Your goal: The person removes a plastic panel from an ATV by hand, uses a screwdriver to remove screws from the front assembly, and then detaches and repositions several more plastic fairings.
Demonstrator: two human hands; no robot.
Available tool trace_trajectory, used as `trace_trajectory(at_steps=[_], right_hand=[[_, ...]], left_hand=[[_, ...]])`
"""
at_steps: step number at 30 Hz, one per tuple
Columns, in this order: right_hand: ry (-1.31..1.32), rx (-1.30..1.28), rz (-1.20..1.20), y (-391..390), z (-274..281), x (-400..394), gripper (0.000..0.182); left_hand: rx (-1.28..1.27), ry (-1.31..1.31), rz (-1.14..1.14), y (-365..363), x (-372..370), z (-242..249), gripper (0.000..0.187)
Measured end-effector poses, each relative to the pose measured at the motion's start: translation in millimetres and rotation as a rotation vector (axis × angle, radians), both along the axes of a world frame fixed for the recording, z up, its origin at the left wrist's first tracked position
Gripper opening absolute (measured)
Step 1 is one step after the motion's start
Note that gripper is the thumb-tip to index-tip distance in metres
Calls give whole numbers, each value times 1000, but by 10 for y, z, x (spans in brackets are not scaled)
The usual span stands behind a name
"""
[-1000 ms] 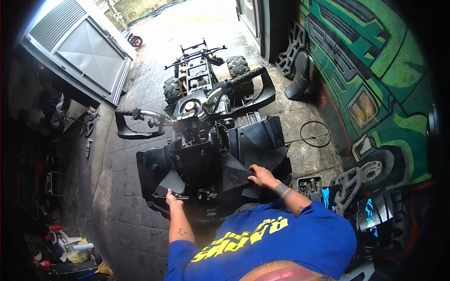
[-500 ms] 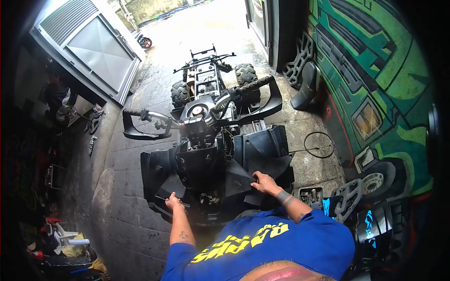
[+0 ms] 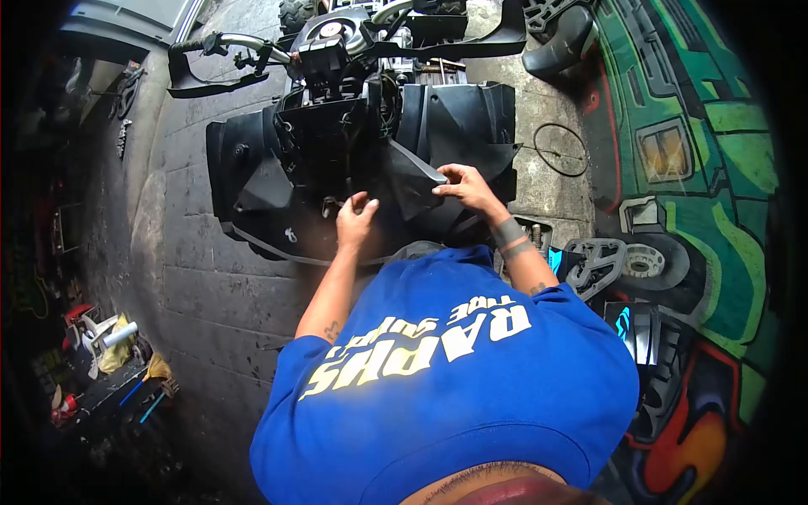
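Observation:
The black plastic front bodywork of a partly stripped quad bike is in front of me. My right hand pinches the pointed edge of a dark angular panel between thumb and fingers. Over the middle of the bodywork, my left hand is raised with its fingers part curled and the tips a little apart; I see nothing between them. Just left of it is a small metal piece, too small to name. Hanging wires show above, below the handlebar.
A black seat and a wire ring lie on the right beside a green painted wall. Loose black frames and a tray of parts are near my right arm. Several tools and bottles lie at the lower left.
The view has tilted down toward the bodywork. My left hand has moved right to the middle, off the left panel. My right hand now has the panel's edge lifted.

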State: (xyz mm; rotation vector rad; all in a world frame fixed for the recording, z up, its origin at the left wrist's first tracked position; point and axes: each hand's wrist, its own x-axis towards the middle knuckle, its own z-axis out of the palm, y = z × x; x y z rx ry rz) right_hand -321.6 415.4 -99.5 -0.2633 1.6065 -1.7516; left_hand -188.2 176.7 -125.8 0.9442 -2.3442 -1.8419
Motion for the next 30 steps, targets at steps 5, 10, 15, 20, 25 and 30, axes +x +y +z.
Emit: trace_trajectory(at_steps=[5, 10, 15, 20, 25, 30], right_hand=[[-149, -60, 348, 144, 410, 21, 21], [-292, -278, 196, 88, 297, 28, 21], [-437, -428, -169, -321, 35, 57, 31], [-323, -187, -187, -694, -215, -136, 34], [-317, 4, -117, -810, -416, -208, 35], [-187, 68, -306, -827, -185, -241, 47]], left_hand=[[34, -44, -173, -48, -119, -252, 73], [598, -82, -93, -59, -101, 319, 64], [568, 68, -179, -85, -194, 726, 64], [430, 276, 32, -277, -359, 398, 50], [33, 123, 38, -330, -380, 174, 34], [209, 220, 0, -239, -450, 251, 19]])
